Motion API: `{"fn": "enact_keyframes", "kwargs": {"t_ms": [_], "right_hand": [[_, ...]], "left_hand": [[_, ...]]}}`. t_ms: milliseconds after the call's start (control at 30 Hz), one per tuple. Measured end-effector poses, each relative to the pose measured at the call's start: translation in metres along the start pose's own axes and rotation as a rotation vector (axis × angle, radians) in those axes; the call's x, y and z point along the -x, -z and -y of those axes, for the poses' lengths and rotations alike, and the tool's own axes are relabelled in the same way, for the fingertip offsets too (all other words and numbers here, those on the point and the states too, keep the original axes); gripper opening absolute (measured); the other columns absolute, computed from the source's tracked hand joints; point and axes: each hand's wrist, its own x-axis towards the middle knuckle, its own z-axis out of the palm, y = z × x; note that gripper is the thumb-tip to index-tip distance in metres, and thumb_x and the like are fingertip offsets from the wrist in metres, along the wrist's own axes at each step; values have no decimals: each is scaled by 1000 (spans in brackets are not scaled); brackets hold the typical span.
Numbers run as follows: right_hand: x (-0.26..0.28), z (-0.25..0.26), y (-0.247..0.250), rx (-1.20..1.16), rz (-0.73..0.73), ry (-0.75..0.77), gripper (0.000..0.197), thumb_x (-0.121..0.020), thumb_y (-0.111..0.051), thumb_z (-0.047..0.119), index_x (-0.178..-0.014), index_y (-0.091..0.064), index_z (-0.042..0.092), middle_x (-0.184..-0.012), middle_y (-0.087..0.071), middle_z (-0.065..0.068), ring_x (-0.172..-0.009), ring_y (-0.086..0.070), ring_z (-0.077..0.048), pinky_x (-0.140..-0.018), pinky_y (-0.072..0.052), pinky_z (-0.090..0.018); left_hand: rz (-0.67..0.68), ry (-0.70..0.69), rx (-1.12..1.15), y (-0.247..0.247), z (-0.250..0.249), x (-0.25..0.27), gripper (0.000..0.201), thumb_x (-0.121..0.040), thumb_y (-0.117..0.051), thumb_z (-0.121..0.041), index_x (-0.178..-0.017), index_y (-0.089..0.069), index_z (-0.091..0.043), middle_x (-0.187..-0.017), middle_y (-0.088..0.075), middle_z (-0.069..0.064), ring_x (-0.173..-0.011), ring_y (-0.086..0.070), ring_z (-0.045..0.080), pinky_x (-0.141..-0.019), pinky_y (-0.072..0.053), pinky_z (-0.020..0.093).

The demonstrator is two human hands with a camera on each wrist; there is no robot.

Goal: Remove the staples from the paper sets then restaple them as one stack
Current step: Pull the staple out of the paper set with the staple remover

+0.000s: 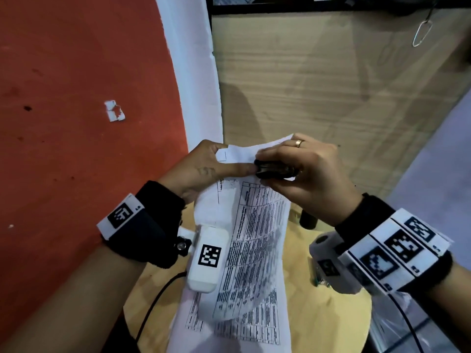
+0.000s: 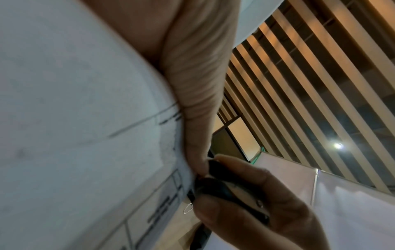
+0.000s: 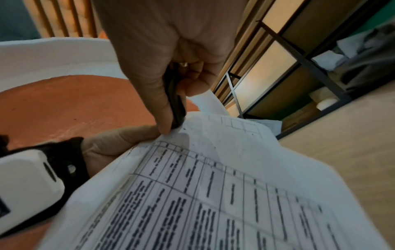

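A set of printed paper sheets [image 1: 254, 240] with tables hangs in the air over a round wooden stool. My left hand [image 1: 204, 166] pinches the set's top corner, thumb on the upper face. My right hand [image 1: 300, 169] grips a small black staple remover [image 1: 275, 170] whose nose meets that corner beside my left thumb tip. The right wrist view has the staple remover [image 3: 176, 103] touching the paper [image 3: 213, 186] at its top edge. Seen from the left wrist, the black tool [image 2: 226, 192] sits against the sheet edge [image 2: 85, 135]. The staple itself is hidden.
A round wooden stool [image 1: 318, 314] lies under the papers. A red wall [image 1: 76, 123] with white trim is to the left, and a pale wood panel [image 1: 331, 85] lies ahead. A metal clip [image 1: 421, 33] hangs at the upper right. Cables trail from both wrists.
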Motion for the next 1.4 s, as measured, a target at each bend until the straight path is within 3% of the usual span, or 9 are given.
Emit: {"fn": "enact_keyframes", "kwargs": {"t_ms": [200, 400, 533, 667, 867, 1000, 1133, 1267, 1400], "right_hand": [[2, -4, 3, -171, -34, -128, 28, -69, -77, 20, -94, -73, 9, -88, -73, 0, -79, -62, -14, -74, -49, -28], [2, -6, -3, -157, -71, -131, 27, -68, -76, 17, -93, -73, 10, -88, -73, 0, -79, -61, -11, -73, -49, -28], [3, -4, -11, -66, -135, -114, 22, -67, -76, 13, -88, -73, 7, -78, -71, -6, -74, -62, -19, -68, -47, -31], [2, -4, -4, 66, -263, -193, 17, -68, -74, 10, -82, -69, 5, -75, -67, -10, -73, -62, -27, -67, -45, -34], [28, -18, -14, -2, -163, -393, 25, -65, -73, 22, -85, -71, 7, -81, -71, -7, -77, -66, -25, -72, -50, -37], [54, -34, -39, 49, -39, -460, 26, -66, -76, 22, -88, -72, 8, -84, -72, -6, -78, -67, -27, -73, -41, -25], [59, -41, -44, 123, 110, -505, 40, -66, -82, 23, -102, -70, 10, -97, -71, -6, -91, -62, -29, -77, -44, -32], [47, -33, -37, 219, 129, -451, 45, -66, -68, 43, -105, -67, 20, -101, -69, 4, -92, -58, -26, -72, -47, -34], [20, -30, -22, 67, 125, -300, 40, -67, -67, 32, -103, -67, 16, -117, -62, -4, -101, -57, -22, -78, -48, -32]], "left_hand": [[24, 5, 45, 2, 4, -4, 26, -64, -69, -14, -90, -70, -8, -82, -74, 1, -75, -70, 13, -74, -56, 24], [-171, -126, -59, -4, 14, -7, 18, -74, -74, -4, -69, -71, -20, -65, -69, -9, -61, -62, 5, -61, -49, 17], [-329, -232, -226, -6, 21, -13, 16, -61, -78, -32, -52, -65, -32, -50, -54, -17, -52, -47, 0, -54, -37, 19], [-472, -260, -387, 6, 32, -15, 23, -56, -64, -50, -58, -63, -27, -55, -56, -11, -53, -48, 5, -57, -40, 28], [-394, -180, -312, 28, 32, -8, 28, -58, -71, -44, -72, -69, -20, -73, -71, 0, -68, -62, 15, -68, -52, 38], [-357, -135, -302, 33, 25, -9, 21, -61, -74, -36, -75, -69, -21, -78, -71, 2, -74, -66, 18, -79, -54, 41], [-340, -98, -315, 34, 24, -11, 21, -63, -73, -32, -78, -69, -17, -83, -71, 9, -75, -66, 21, -81, -54, 42], [-340, -81, -304, 37, 28, -15, 52, -56, -74, -42, -90, -72, -3, -94, -72, 16, -90, -69, 32, -88, -53, 46], [-278, -70, -328, 39, 29, -16, 32, -70, -78, -20, -90, -69, 3, -91, -72, 18, -79, -68, 26, -79, -53, 40]]}}
